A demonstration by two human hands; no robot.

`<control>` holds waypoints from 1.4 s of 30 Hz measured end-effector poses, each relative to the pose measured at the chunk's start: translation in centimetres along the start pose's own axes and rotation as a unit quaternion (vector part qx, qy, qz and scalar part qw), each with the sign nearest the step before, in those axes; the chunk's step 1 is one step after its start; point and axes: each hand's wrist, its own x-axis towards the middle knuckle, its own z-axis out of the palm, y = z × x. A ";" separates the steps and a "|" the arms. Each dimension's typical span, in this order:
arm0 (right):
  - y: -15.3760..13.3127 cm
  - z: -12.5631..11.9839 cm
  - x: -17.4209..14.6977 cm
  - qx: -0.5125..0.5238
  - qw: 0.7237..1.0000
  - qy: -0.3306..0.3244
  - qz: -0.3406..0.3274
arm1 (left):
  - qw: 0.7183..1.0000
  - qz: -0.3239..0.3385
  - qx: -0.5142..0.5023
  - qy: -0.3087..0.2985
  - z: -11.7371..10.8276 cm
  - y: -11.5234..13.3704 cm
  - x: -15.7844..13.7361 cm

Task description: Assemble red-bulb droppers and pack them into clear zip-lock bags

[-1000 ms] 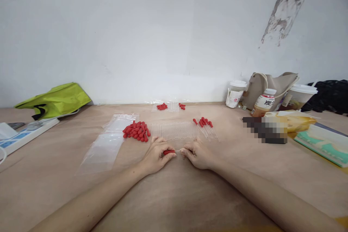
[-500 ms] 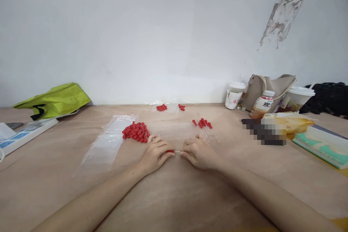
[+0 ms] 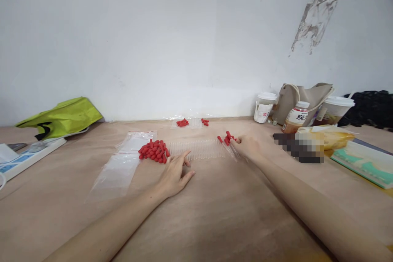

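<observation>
My left hand (image 3: 177,174) rests on the table with its thumb and fingers apart, holding nothing. Just beyond it lies a pile of red rubber bulbs (image 3: 153,150). A row of clear glass tubes (image 3: 199,149) spreads across the middle, near my left fingertips. Over to the right, my right hand (image 3: 248,147) pinches a dropper at a group of red-bulbed droppers (image 3: 227,138); the hand hides much of that dropper and some of its neighbours.
Clear plastic bags (image 3: 118,172) lie left of the bulbs. A bag with more bulbs and tubes (image 3: 193,123) is by the wall. A power strip (image 3: 37,155) and green bag (image 3: 64,116) stand left; a bottle (image 3: 297,118) and paper cup (image 3: 264,107) stand right.
My right hand has moved right and away from me to the group of droppers, carrying the dropper from between my hands. My left hand has let go and its fingers have spread.
</observation>
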 end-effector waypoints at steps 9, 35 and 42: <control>-0.5 1.3 -0.8 -0.081 0.995 0.020 -0.046 | 1.000 0.000 -0.003 -0.023 0.3 -0.2 0.0; -2.8 0.8 -2.1 -0.127 0.990 -0.010 -0.053 | 1.000 0.001 0.005 -0.029 0.2 -0.1 -0.1; -3.4 0.9 -1.8 -0.127 0.989 -0.073 -0.032 | 1.000 -0.002 0.000 -0.027 0.1 0.0 -0.1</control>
